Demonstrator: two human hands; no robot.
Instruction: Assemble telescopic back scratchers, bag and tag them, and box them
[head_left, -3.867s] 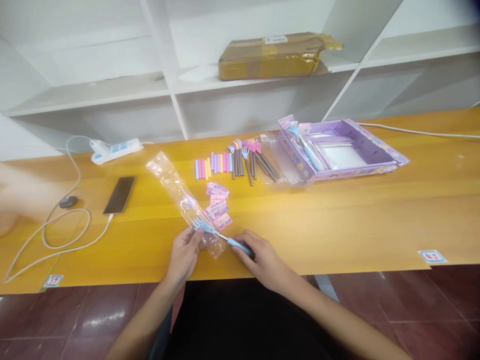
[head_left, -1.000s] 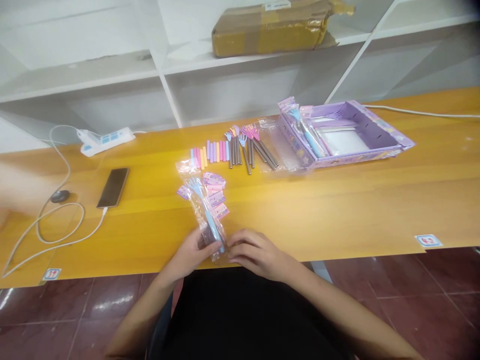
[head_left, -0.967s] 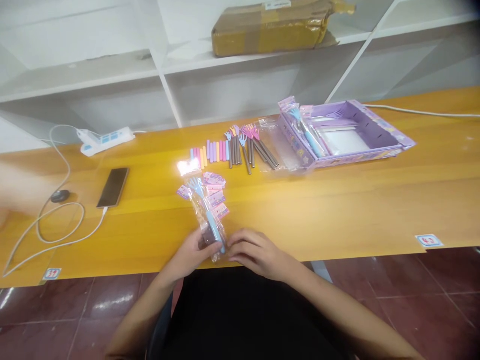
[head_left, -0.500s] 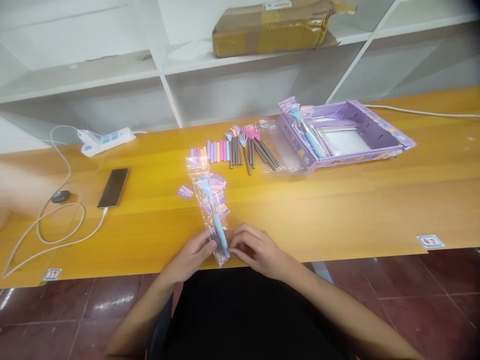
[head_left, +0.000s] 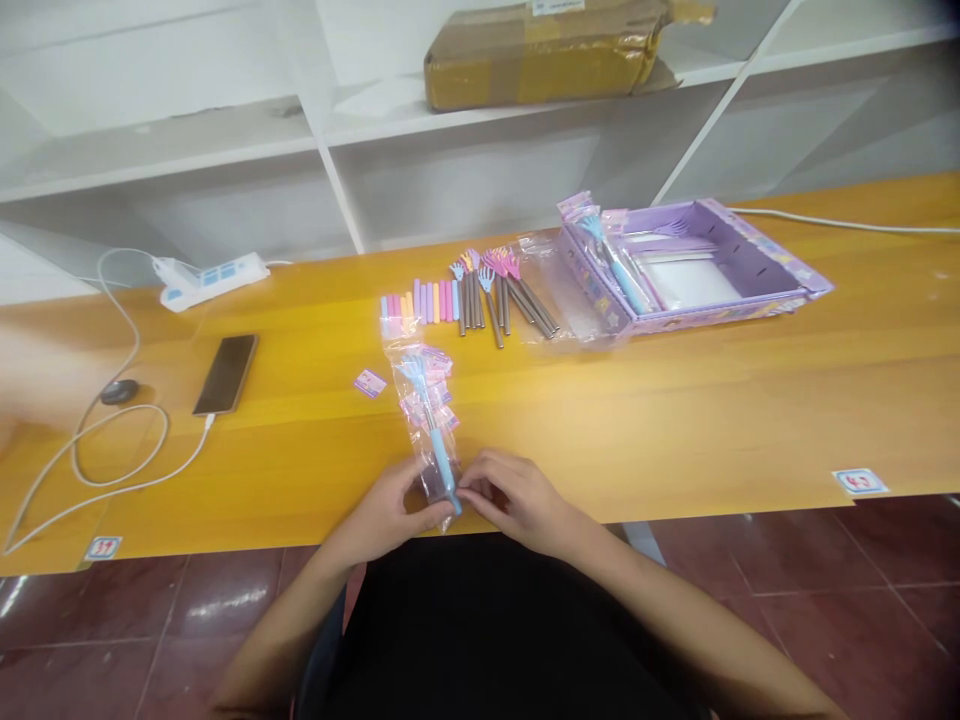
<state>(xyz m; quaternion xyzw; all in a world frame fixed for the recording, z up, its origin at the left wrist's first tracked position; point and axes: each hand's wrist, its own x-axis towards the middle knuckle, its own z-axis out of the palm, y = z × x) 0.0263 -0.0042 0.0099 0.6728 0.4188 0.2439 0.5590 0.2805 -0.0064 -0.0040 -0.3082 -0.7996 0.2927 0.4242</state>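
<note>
A light blue back scratcher (head_left: 441,455) with a hand-shaped head lies inside a clear plastic bag (head_left: 395,338), slanting near the table's front edge. My left hand (head_left: 386,515) is closed on the left side of the bag, its thumb across the lower end of the handle. From the right, my right hand (head_left: 517,500) pinches the bag's edge beside the handle end with thumb and fingertips. Small printed cards (head_left: 442,412) lie under and beside the bag, and a single card (head_left: 370,383) sits to its left.
Coloured handle sleeves (head_left: 435,302) and metal scratcher rods (head_left: 491,305) lie behind the bag. A purple box (head_left: 720,310) with bagged scratchers stands at the back right. To the left are a phone (head_left: 225,374), its cable and a power strip (head_left: 214,282).
My left thumb has slid right and down onto the lower end of the handle. The bag's upper end has shifted slightly right; my right hand has hardly moved.
</note>
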